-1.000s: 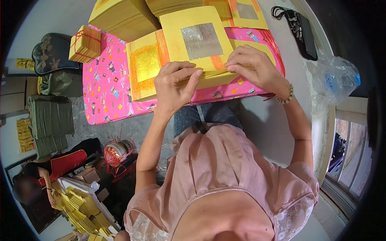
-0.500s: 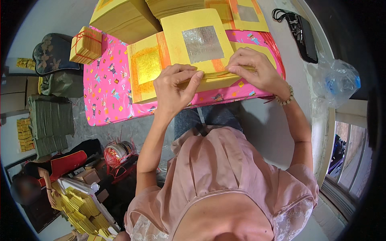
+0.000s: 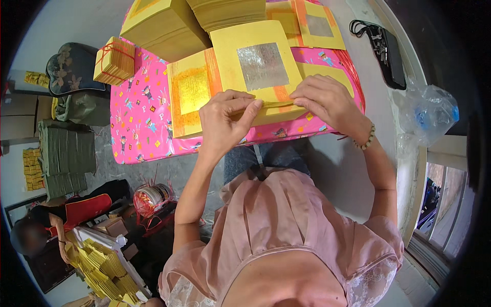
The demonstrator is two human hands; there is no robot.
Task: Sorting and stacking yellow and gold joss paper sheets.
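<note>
A yellow paper sheet with a silver foil square (image 3: 258, 64) lies on top of a stack on the pink patterned cloth (image 3: 138, 123). My left hand (image 3: 225, 120) pinches the sheet's near edge between thumb and fingers. My right hand (image 3: 327, 100), with a bead bracelet at the wrist, presses and grips the same near edge further right. Beside the stack on the left lies a yellow sheet with a gold foil square (image 3: 192, 92).
Thick stacks of yellow paper (image 3: 163, 25) stand at the back, a small tied bundle (image 3: 115, 60) at the left. A black pouch (image 3: 383, 48) and a plastic bag with a bottle (image 3: 427, 115) lie right. Another person (image 3: 56, 225) sits lower left by folded yellow papers (image 3: 99, 266).
Both hands have stayed on the sheet's near edge; the fingers have shifted slightly along it, and the left thumb now sits on top of the edge.
</note>
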